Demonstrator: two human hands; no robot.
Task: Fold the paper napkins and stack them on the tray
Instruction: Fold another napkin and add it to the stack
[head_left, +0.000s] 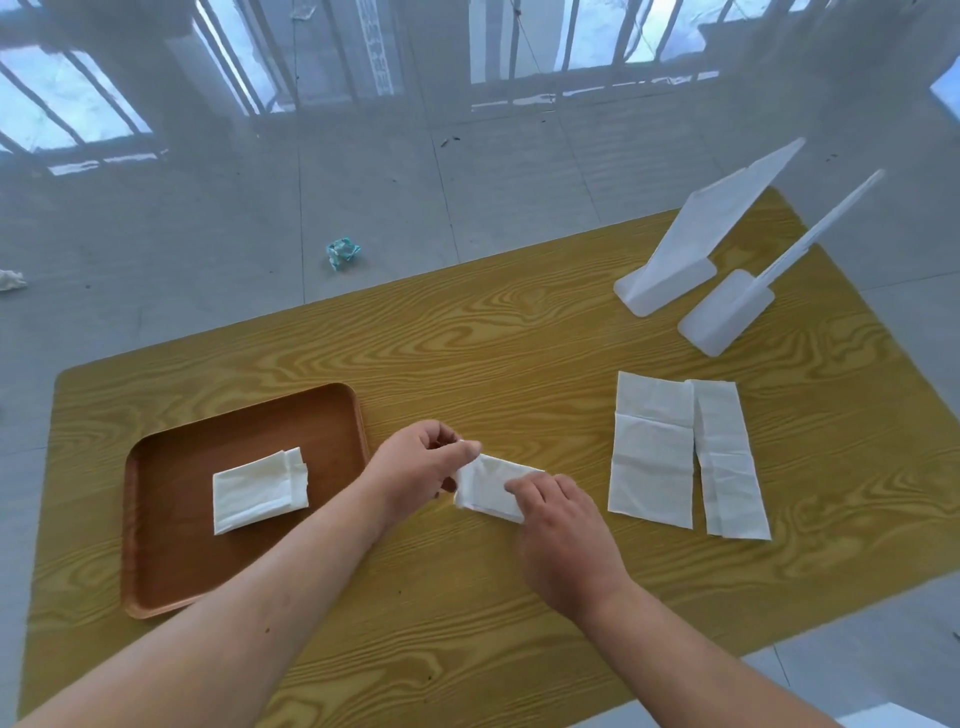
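**Napkin being folded at mid-tabletop**

A half-folded napkin (491, 492) is being pinched by the left hand (421, 462) and pressed flat under the right hand (563, 535). One folded napkin (257, 491) is lying in the tray (171, 587); unfolded napkins (652, 452) are lying farther right.

Two bare forearms come in from the bottom edge. No sleeve shows on either one, and the wrists carry no watch or band. The left hand (415, 465) and right hand (563, 535) wear no glove, and no ring is visible on the fingers (519, 486).
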